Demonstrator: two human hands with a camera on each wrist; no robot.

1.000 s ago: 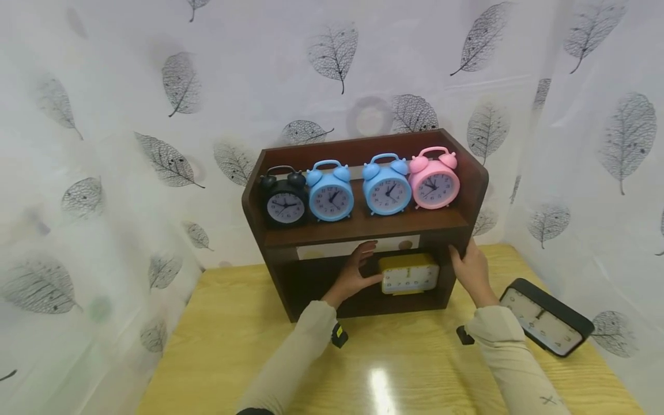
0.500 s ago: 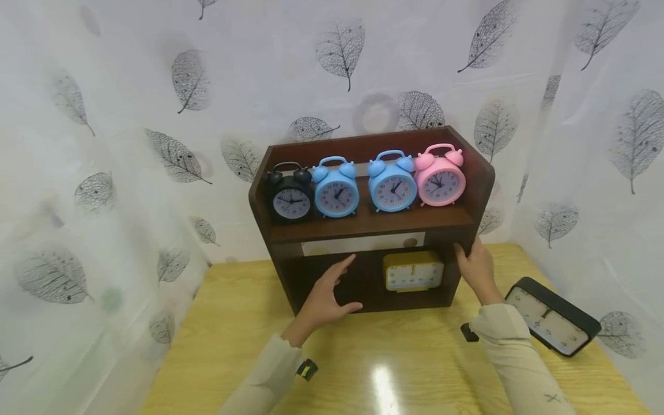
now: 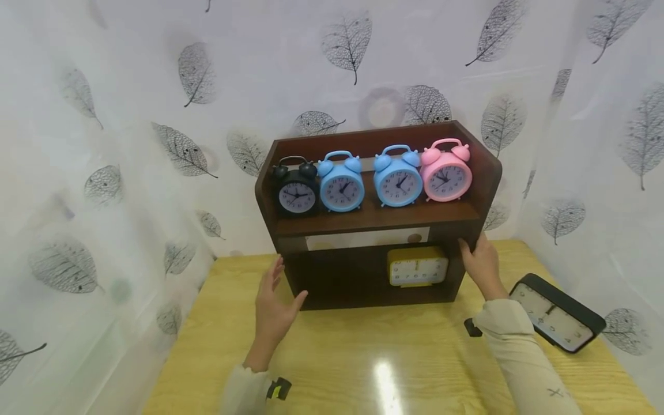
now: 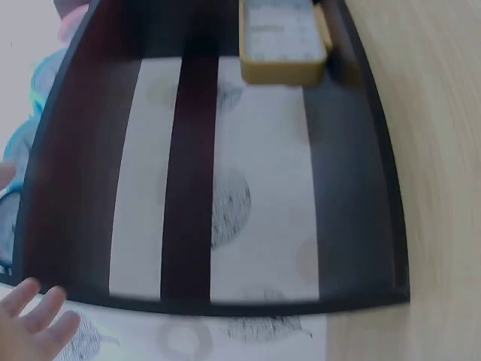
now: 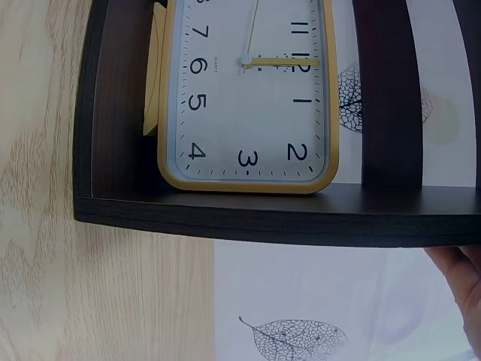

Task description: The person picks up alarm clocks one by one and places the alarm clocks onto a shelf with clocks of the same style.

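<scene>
A dark brown two-tier shelf (image 3: 378, 222) stands on the table. On its upper tier sit a black alarm clock (image 3: 297, 193), two blue alarm clocks (image 3: 342, 184) and a pink alarm clock (image 3: 447, 176). A yellow rectangular clock (image 3: 418, 267) stands upright in the lower compartment, at its right end. My left hand (image 3: 274, 311) is beside the shelf's left panel, fingers spread and holding nothing. My right hand (image 3: 482, 266) grips the right panel, thumb at the front edge; its other fingers are partly hidden. The left wrist view shows left fingertips (image 4: 46, 308) near the panel edge.
A black rectangular clock (image 3: 557, 314) leans back on the table at the right, close to my right sleeve (image 3: 519, 346). The wooden table (image 3: 332, 357) extends in front of the shelf. Leaf-patterned white sheeting (image 3: 290, 69) surrounds it at the back and sides.
My left hand has moved left from beside the yellow clock, out of the lower compartment to the shelf's left side. The right hand stays on the right panel. The view has shifted slightly.
</scene>
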